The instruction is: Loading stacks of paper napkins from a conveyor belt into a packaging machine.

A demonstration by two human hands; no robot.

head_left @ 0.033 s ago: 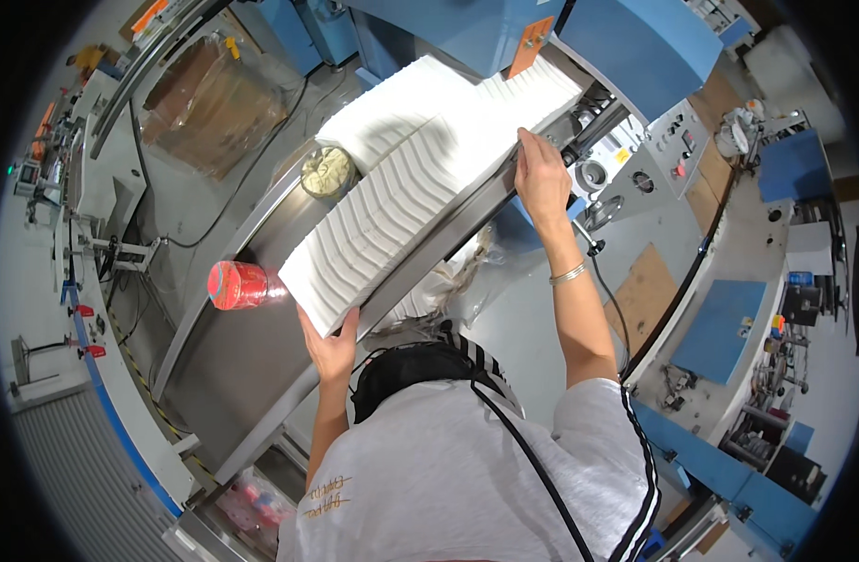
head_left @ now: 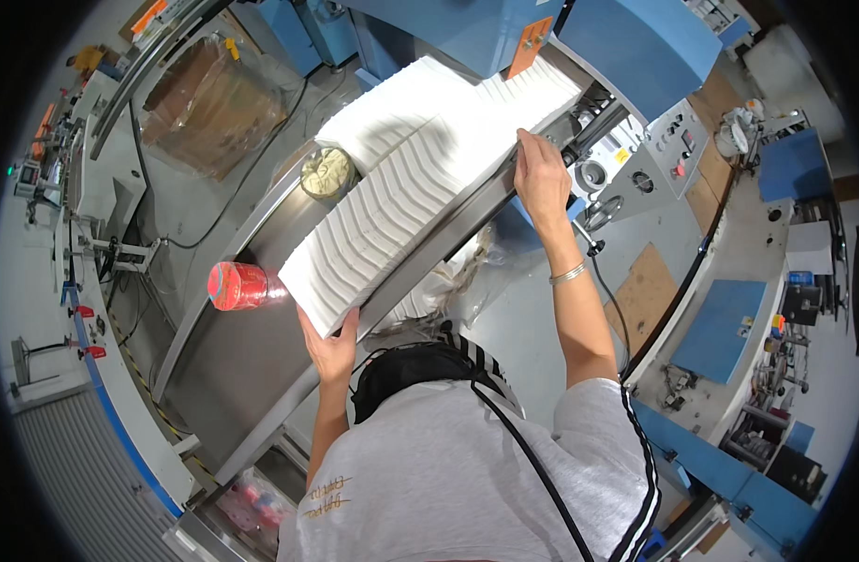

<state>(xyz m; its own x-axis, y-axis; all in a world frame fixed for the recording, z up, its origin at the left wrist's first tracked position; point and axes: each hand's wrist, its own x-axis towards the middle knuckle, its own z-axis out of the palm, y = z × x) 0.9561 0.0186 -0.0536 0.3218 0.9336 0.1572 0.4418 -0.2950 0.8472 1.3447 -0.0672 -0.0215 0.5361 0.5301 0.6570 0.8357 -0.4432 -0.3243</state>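
Your left hand (head_left: 333,354) cupped the lower-left end of the row of white layered sheets (head_left: 364,220), thumb and fingers spread about its corner; with those fingertips hidden, I couldn't tell whether they gripped it. The row slanted up across the metal tabletop (head_left: 237,370), from that hand past your right hand (head_left: 543,183), whose fingertips met the row's near-side edge, their grip unclear. Glare washed out the middle sheets, and a blue machine housing (head_left: 448,28) hid the far end.
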